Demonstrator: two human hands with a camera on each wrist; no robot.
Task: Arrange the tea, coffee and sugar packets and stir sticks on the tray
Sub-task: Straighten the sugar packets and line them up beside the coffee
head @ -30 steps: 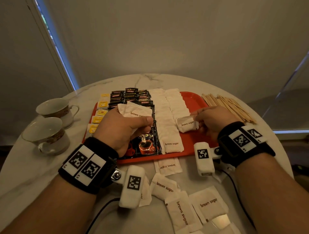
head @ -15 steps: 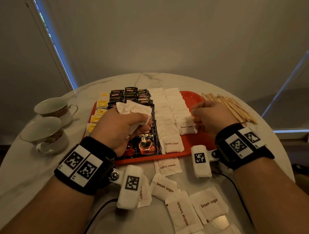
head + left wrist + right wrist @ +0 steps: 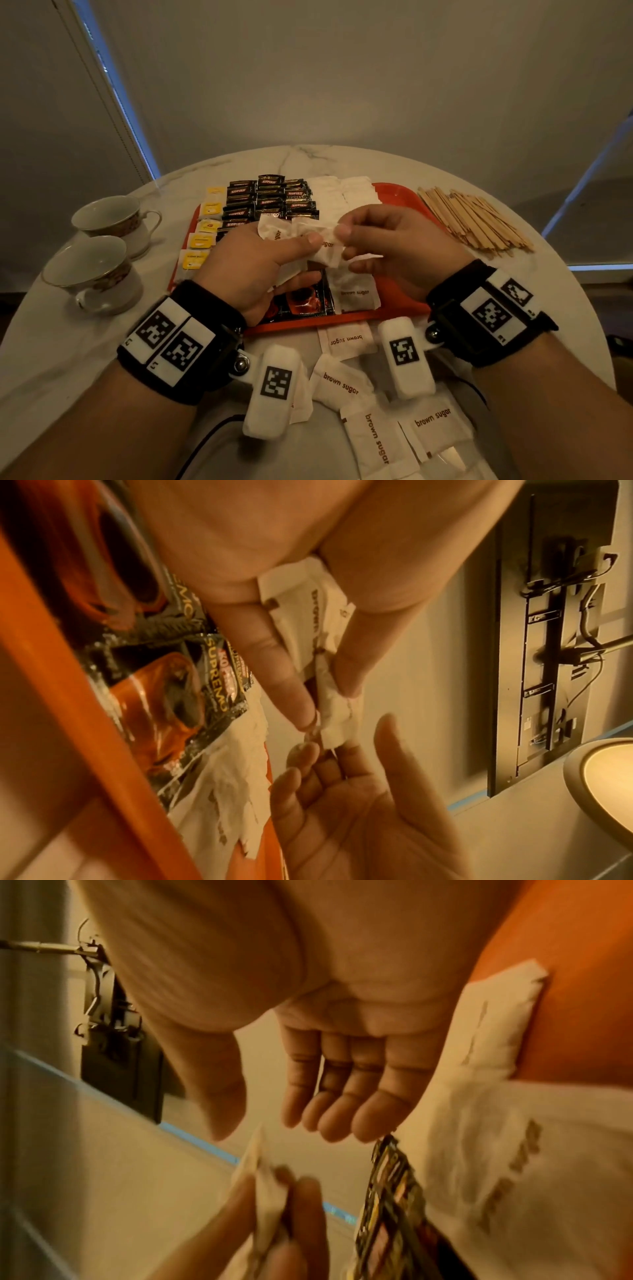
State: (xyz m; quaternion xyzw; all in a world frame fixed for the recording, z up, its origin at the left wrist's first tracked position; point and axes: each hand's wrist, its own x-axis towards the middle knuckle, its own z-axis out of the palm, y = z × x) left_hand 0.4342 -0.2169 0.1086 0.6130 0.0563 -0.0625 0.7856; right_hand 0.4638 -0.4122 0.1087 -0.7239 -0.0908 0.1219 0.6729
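Table (image 3: pixel 68 342): round, marble-topped; it carries the tray, two cups and the items not yet sorted.
Tray (image 3: pixel 394 192): red, at the table's middle, already mostly covered in columns; its right strip is bare.
Coffee packets (image 3: pixel 270 198): dark sachets stacked in rows on the tray, left of centre; this group looks done.
Sugar rows (image 3: pixel 342 195): white packets in two columns right of the coffee, the nearest one reading "brown sugar" (image 3: pixel 354 293).
Tea packets (image 3: pixel 205 226): yellow-labelled, in a column along the tray's left edge; judged done.
Stir sticks (image 3: pixel 476 219): a loose wooden pile on the table, right of the tray and off it; this step is not yet begun.
Loose sugar packets (image 3: pixel 346 339): several lie on the table in front of the tray, waiting to be placed.
Cups (image 3: pixel 92 270): two, at the table's left, outside the task.
Left hand (image 3: pixel 250 260): clasps a bundle of sugar packets (image 3: pixel 308 610) between thumb and fingers, above the tray.
Right hand (image 3: pixel 394 246): its fingers are relaxed and spread at the bundle's tip; whether they already pinch a packet I cannot tell.
Progress: judged well past half; the held bundle, the loose packets and the sticks remain.
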